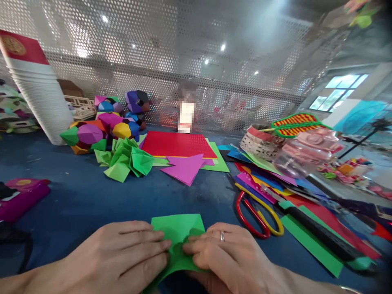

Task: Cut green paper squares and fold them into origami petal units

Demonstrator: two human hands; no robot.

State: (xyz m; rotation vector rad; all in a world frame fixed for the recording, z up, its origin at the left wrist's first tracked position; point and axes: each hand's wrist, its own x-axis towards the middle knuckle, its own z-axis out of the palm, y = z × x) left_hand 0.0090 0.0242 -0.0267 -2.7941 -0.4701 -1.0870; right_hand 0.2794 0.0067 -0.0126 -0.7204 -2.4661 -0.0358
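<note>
A green sheet of paper (179, 224) lies at the front of the blue table, its near edge curling up. My left hand (128, 253) rests on its left part with the fingers laid out flat. From the other side my right hand (228, 255), a ring on one finger, grips the paper's right edge; the fingers are on top and the thumb is partly hidden below. Just beyond my right hand lie scissors (254, 216) with one red and one yellow handle loop. Folded green paper pieces (127, 159) sit in a loose heap farther back.
Purple paper pieces (186, 169) and a red sheet (180, 143) lie ahead. Colourful folded paper balls (88, 136) and stacked paper cups (43, 94) stand at left. A utility knife (321, 232), coloured sheets, a basket (260, 141) and a clear bottle (306, 151) occupy the right.
</note>
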